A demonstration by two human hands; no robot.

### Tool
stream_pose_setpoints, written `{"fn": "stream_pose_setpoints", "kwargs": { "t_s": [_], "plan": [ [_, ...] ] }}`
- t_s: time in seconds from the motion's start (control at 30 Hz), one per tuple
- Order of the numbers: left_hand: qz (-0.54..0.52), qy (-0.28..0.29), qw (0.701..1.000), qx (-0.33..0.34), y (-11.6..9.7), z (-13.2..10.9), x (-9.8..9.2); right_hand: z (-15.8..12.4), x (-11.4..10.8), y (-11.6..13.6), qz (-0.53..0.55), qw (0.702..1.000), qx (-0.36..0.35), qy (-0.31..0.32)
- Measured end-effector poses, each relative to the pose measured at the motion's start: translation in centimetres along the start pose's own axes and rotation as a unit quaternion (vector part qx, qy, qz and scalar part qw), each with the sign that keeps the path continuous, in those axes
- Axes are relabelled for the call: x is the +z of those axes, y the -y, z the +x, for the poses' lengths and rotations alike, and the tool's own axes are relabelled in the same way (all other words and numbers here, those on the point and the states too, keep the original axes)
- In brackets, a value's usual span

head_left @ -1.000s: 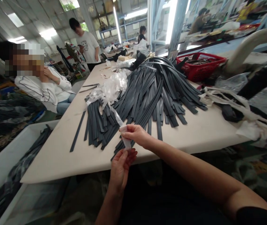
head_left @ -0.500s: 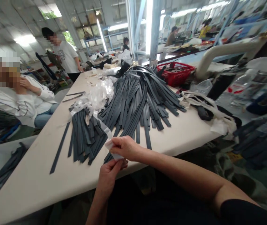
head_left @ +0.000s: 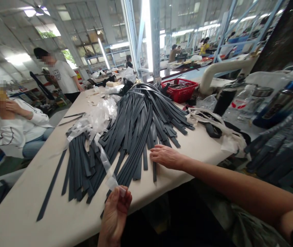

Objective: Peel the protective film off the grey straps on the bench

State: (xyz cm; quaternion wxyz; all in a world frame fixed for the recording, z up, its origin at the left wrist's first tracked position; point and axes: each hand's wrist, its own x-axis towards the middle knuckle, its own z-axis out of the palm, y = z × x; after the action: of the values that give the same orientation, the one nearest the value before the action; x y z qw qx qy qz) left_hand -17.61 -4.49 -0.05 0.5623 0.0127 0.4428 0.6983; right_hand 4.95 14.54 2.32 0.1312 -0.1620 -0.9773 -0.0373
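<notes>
A big fan-shaped pile of dark grey straps (head_left: 138,120) lies across the beige table (head_left: 33,219). My left hand (head_left: 115,214) is at the table's near edge, its fingers pinched on the end of a clear plastic strip (head_left: 106,164) that runs up into the pile. My right hand (head_left: 164,156) rests on the near ends of the straps to the right, fingers lying loosely on one strap, with nothing gripped.
Crumpled clear plastic (head_left: 102,111) lies on the pile's left side. A red basket (head_left: 181,90) stands at the back, white rags (head_left: 215,125) and bottles to the right. A seated person (head_left: 10,127) is at the left, another stands farther back (head_left: 59,77).
My right hand let go of the plastic strip and moved right onto the strap ends. My left hand keeps the strip's end. The camera has swung to the right.
</notes>
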Motion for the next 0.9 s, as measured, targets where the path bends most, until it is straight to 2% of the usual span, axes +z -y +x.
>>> {"fn": "stream_pose_setpoints", "kwargs": {
  "t_s": [0.13,0.27,0.4,0.47,0.63,0.9],
  "plan": [
    [-0.044,-0.049,0.998,-0.016,-0.2,-0.3,1.3,1.0,0.3,0.8,0.031,0.999,0.006,-0.012],
    [-0.073,-0.05,0.996,0.02,-0.7,-0.6,1.8,0.6,-0.2,5.1,0.11,0.99,0.061,-0.059],
    [-0.089,-0.037,0.994,0.047,-0.5,-0.3,1.8,-0.9,-0.8,9.7,0.274,0.947,0.141,-0.091],
    [-0.086,-0.029,0.995,0.047,-0.2,-0.2,1.8,-1.4,-0.8,11.1,0.31,0.931,0.17,-0.092],
    [-0.065,-0.005,0.997,0.036,0.8,-0.3,2.0,-1.6,-0.2,12.0,0.287,0.932,0.207,-0.082],
    [-0.062,-0.011,0.997,0.04,0.9,-0.3,1.4,-2.2,0.1,11.8,0.266,0.94,0.197,-0.079]
  ]
}}
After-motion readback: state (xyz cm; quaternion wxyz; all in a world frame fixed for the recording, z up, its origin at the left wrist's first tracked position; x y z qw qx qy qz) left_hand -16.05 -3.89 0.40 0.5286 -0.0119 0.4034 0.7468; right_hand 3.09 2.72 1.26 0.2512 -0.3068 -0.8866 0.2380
